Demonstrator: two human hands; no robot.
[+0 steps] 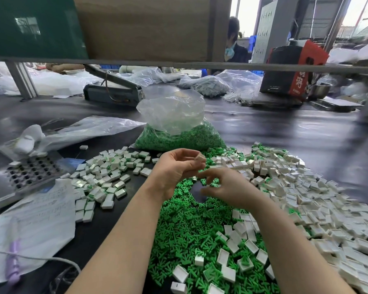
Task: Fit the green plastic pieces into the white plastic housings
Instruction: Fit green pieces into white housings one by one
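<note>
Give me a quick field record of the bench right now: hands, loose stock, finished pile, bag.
left hand: raised, fingers curled, pinching a white housing
right hand: low over the green pieces, fingers curled; blurred, hold unclear
empty housings: big heap to the right
fitted units: pile to the left, green showing inside
bag of green pieces: behind the hands, top open
hole tray: far left

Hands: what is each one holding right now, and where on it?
Left hand pinches a white housing by its sides at the fingertips. Right hand reaches among green pieces; blur hides any hold.
</note>
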